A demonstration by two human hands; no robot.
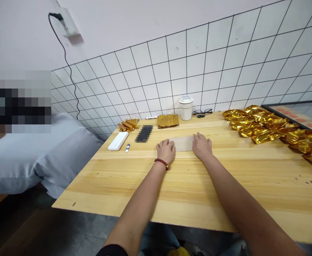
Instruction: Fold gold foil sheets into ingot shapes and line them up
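A pale tan sheet of paper (pixel 184 143) lies flat on the wooden table (pixel 188 185). My left hand (pixel 166 150), with a red bead bracelet on the wrist, rests on the sheet's left end with the fingers curled down. My right hand (pixel 202 146) presses on its right end, fingers bent over the edge. Neither hand lifts anything off the table.
A stack of gold foil sheets (pixel 168 120) and a white cup (pixel 186 108) stand behind the paper. Folded gold pieces (pixel 275 131) pile up at the right, a few more (pixel 129 124) at the left. A white case (pixel 118 140), phone (pixel 144 133), glasses (pixel 202 112) and a grey pillow (pixel 46 156) are nearby.
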